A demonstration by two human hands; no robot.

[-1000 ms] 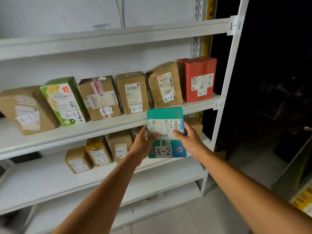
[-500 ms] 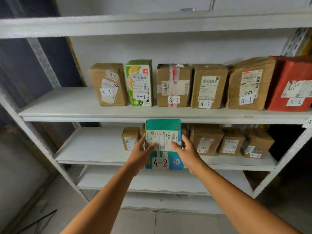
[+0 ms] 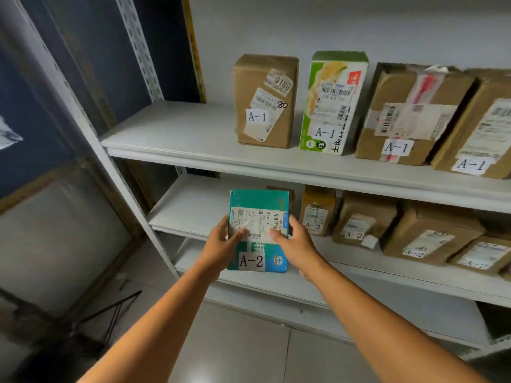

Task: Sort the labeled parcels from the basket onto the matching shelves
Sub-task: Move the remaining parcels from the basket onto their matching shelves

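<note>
Gripping teal parcel [image 3: 258,201]: left hand [image 3: 221,244], right hand [image 3: 296,244]

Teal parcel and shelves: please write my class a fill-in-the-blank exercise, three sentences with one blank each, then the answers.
The left hand and right hand hold a teal parcel labelled ____.
The green box on the upper shelf is labelled ____.
The lower shelf is bare to the ____ of its brown boxes.
Answers: A-2; A-1; left.
</note>
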